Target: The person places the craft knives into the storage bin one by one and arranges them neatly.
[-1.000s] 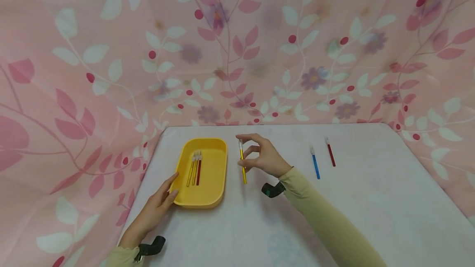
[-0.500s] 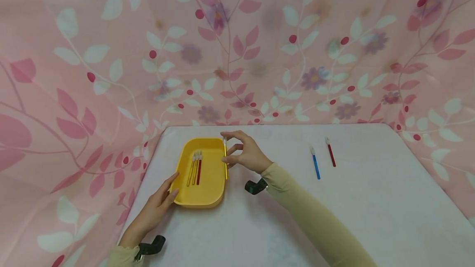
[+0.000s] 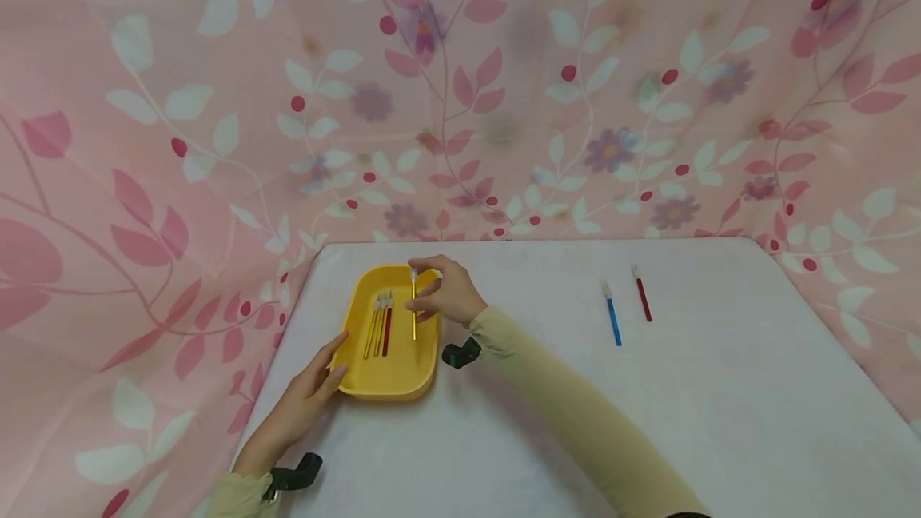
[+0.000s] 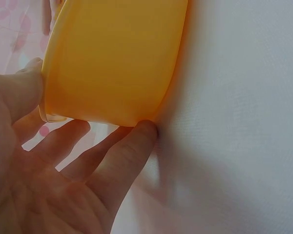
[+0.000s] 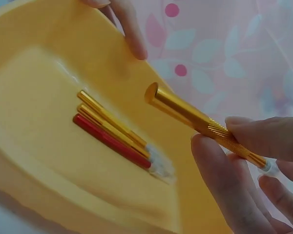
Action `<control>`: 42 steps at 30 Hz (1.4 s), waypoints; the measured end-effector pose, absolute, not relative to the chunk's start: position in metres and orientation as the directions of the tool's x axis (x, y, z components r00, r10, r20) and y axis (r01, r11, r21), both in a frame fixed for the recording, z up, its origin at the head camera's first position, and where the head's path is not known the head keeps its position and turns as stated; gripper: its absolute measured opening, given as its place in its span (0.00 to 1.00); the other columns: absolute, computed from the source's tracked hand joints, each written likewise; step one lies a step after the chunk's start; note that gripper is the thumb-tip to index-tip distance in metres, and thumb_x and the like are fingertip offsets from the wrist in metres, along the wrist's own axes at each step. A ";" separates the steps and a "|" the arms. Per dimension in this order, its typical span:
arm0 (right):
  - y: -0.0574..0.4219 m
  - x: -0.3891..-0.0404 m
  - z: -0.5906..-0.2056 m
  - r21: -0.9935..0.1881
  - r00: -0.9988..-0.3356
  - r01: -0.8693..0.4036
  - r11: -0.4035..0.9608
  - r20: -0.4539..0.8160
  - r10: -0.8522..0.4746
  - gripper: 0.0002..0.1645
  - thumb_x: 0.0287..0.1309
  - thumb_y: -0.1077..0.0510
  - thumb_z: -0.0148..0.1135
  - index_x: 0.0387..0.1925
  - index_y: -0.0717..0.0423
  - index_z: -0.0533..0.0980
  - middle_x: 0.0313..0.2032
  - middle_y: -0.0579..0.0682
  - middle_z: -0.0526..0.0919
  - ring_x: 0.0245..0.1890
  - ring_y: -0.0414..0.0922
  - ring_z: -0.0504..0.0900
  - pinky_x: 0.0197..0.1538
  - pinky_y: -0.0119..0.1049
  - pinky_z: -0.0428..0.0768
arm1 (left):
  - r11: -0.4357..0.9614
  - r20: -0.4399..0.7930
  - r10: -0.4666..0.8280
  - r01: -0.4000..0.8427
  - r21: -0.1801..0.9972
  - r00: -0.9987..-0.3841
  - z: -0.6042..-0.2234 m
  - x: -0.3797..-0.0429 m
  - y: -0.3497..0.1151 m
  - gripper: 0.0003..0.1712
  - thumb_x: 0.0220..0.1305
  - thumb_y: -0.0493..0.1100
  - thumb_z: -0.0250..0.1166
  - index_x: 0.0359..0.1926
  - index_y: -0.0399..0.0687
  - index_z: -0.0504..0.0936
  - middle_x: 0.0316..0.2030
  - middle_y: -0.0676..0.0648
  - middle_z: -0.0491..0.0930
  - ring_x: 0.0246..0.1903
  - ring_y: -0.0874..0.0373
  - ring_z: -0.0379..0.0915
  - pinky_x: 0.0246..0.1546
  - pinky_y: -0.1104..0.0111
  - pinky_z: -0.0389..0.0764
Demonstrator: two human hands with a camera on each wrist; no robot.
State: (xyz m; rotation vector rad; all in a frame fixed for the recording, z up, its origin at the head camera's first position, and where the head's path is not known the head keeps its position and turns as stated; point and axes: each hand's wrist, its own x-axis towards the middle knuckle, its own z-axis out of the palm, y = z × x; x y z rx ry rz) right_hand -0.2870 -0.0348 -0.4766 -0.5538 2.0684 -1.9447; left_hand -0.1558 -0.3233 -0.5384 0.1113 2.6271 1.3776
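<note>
In the head view my right hand (image 3: 449, 291) pinches a gold craft knife (image 5: 183, 111) with a knurled grip and a clear cap. It hangs upright over the right part of the yellow tray (image 3: 403, 378), apart from the tray's floor. Inside the tray, side by side, lie two gold craft knives (image 5: 112, 121) and a red craft knife (image 5: 112, 141), their clear caps at the far end. My left hand (image 3: 298, 406) holds the tray's near-left corner, thumb at the rim and fingers against the outer wall (image 4: 112, 73).
On the white tabletop (image 3: 547, 422), to the right, a blue craft knife (image 3: 612, 320) and another red craft knife (image 3: 643, 298) lie apart, both capped. A pink floral cloth (image 3: 460, 102) hangs behind the table and at its sides.
My right hand has carried the gold craft knife left, from beside the tray across its right rim to above its inside. The left hand and the tray stay in place.
</note>
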 end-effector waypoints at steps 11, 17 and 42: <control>-0.072 -0.288 -0.488 -0.998 -0.914 -0.025 0.056 0.000 -0.407 0.43 0.58 0.81 0.74 0.74 0.64 0.74 0.66 0.63 0.74 0.38 0.56 0.90 0.38 0.51 0.93 | 0.571 -0.095 0.148 0.007 0.821 -0.984 -0.539 -0.156 -0.325 0.40 0.86 0.55 0.59 0.89 0.60 0.54 0.86 0.35 0.51 0.80 0.29 0.57 0.73 0.43 0.65; -0.089 -0.290 -0.495 -0.995 -0.923 -0.009 0.102 -0.031 -0.383 0.44 0.55 0.83 0.75 0.73 0.67 0.75 0.65 0.67 0.74 0.33 0.61 0.91 0.37 0.52 0.93 | 0.566 -0.088 0.149 0.012 0.824 -0.985 -0.539 -0.156 -0.325 0.39 0.86 0.55 0.58 0.89 0.61 0.55 0.86 0.35 0.52 0.79 0.30 0.58 0.73 0.43 0.66; -0.129 -0.309 -0.517 -0.961 -0.925 0.098 0.258 -0.184 -0.333 0.41 0.54 0.79 0.78 0.69 0.60 0.81 0.60 0.62 0.81 0.26 0.57 0.91 0.33 0.49 0.92 | 0.553 -0.089 0.147 0.008 0.833 -0.985 -0.540 -0.156 -0.324 0.37 0.87 0.54 0.57 0.88 0.59 0.56 0.86 0.36 0.52 0.79 0.29 0.57 0.73 0.43 0.65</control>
